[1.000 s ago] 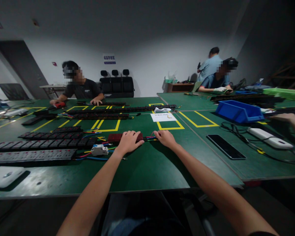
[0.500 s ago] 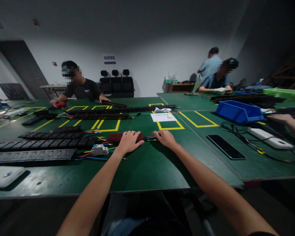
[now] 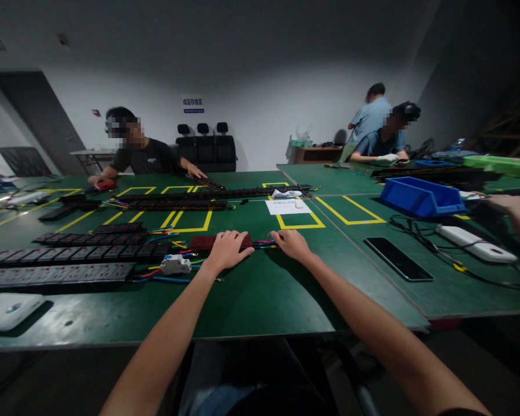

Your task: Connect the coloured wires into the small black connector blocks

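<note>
On the green table lies a dark red block with coloured wires coming out of its right end. My left hand rests over the block's right part, fingers curled over its far side. The wire ends reach my right hand, whose fingers are pinched together around them. Left of my hands is a white breaker-like part with coloured wires, beside long socket strips.
A phone, a white power block with black cable and a blue bin are to the right. A paper sheet lies ahead. People sit across the table; another person's hand is at the right edge.
My hands have stayed in place. The person across at the left has moved a hand rightward and lowered a dark strip. The hand at the right edge has shifted a little.
</note>
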A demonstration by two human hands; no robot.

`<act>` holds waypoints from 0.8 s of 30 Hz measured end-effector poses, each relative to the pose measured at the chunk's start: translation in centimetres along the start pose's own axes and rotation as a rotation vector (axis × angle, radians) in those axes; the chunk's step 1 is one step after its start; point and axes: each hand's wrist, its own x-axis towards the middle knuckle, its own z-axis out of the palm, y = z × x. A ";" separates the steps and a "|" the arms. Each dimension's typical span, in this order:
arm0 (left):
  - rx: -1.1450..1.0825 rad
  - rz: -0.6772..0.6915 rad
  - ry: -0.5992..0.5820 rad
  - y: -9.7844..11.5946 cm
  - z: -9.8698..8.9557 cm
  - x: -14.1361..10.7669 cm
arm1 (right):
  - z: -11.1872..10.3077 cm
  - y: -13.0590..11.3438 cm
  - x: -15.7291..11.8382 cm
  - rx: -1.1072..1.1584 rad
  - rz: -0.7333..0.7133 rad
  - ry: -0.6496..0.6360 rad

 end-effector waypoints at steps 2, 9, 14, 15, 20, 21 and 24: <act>0.000 0.000 -0.001 0.0 0.0 0.0 | 0.0 0.0 0.0 0.004 -0.004 -0.006; 0.004 -0.006 -0.002 0.0 0.2 0.0 | 0.0 0.0 0.0 -0.032 0.005 -0.015; 0.011 -0.002 0.002 0.0 0.2 0.0 | 0.0 -0.1 0.1 -0.040 0.006 -0.023; 0.009 -0.002 0.003 0.0 0.2 0.0 | 0.0 -0.1 0.1 -0.036 0.005 -0.022; 0.005 -0.004 0.000 0.0 0.1 0.0 | 0.0 0.0 0.0 -0.036 0.006 -0.022; 0.006 -0.004 -0.001 0.0 0.1 0.0 | 0.0 0.0 0.0 -0.039 0.006 -0.025; 0.010 -0.005 -0.002 0.1 0.0 0.0 | -0.1 -0.1 0.0 -0.039 0.007 -0.034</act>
